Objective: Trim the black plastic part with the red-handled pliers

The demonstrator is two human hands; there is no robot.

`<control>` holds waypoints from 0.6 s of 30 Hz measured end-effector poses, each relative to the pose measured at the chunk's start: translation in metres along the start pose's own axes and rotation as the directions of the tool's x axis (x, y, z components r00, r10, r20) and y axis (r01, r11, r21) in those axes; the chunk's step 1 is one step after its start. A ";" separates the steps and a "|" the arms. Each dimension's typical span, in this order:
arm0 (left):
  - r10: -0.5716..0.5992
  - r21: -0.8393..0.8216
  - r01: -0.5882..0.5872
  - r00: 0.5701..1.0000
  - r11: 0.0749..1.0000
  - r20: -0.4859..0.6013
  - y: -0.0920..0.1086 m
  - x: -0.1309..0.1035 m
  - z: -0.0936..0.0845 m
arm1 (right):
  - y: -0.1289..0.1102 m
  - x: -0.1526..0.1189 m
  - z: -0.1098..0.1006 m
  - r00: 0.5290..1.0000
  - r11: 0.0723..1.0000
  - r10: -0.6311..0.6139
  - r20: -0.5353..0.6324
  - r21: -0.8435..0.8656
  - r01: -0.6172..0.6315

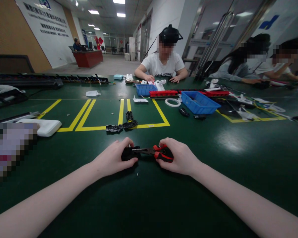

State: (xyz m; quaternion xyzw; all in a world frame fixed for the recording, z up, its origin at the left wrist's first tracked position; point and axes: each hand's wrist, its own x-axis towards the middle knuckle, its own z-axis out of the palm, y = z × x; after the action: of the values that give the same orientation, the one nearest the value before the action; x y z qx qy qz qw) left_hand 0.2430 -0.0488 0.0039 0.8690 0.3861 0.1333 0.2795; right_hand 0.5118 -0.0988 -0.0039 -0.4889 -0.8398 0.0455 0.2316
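My left hand (116,155) is closed round a small black part (127,154) just above the green table (149,205). In my right hand (177,155) are pliers (161,154) with red and black handles. Their metal jaws point left and meet the right side of the black part; the exact contact is too small to tell. Several black broken-looking pieces (129,124) lie beyond my hands, on the yellow tape line. A tiny white sliver (137,174) rests on the table nearer to me.
Blue bins (200,103) and a white ring (173,102) stand further back, with red strips (164,94) behind. A white device (46,127) lies at the left. A person (164,62) sits opposite; other people are at the right.
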 end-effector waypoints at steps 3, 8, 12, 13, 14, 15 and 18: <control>-0.005 0.000 0.005 1.000 1.000 0.006 0.002 0.000 -0.001 | 0.001 -0.001 0.001 1.000 1.000 0.006 0.003 0.006 -0.006; 0.026 0.015 -0.026 1.000 1.000 -0.013 0.001 0.000 0.000 | 0.001 0.000 0.001 1.000 1.000 0.008 0.014 0.004 -0.008; 0.048 0.037 -0.047 0.999 0.998 -0.015 0.000 -0.001 0.002 | 0.002 0.000 0.001 1.000 1.000 -0.017 -0.024 -0.012 0.017; 0.052 0.043 -0.051 0.999 0.998 -0.016 -0.001 -0.001 0.002 | 0.003 -0.001 0.002 0.999 0.999 -0.029 -0.040 -0.014 0.028; 0.055 0.048 -0.054 0.998 0.997 -0.015 -0.002 0.000 0.003 | 0.003 -0.001 0.002 0.998 0.999 -0.041 -0.054 -0.016 0.040; 0.056 0.050 -0.055 0.998 0.997 -0.016 -0.003 0.000 0.003 | 0.003 -0.001 0.002 0.996 0.999 -0.052 -0.067 -0.018 0.051; 0.046 0.048 -0.045 0.999 0.998 -0.018 -0.002 0.000 0.002 | 0.003 -0.001 0.002 0.994 0.997 -0.070 -0.088 -0.023 0.069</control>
State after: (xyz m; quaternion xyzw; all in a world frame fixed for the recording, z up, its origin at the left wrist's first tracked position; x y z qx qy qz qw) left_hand 0.2427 -0.0486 0.0008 0.8827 0.3718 0.1387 0.2517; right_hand 0.5137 -0.0981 -0.0065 -0.4632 -0.8456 0.0072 0.2653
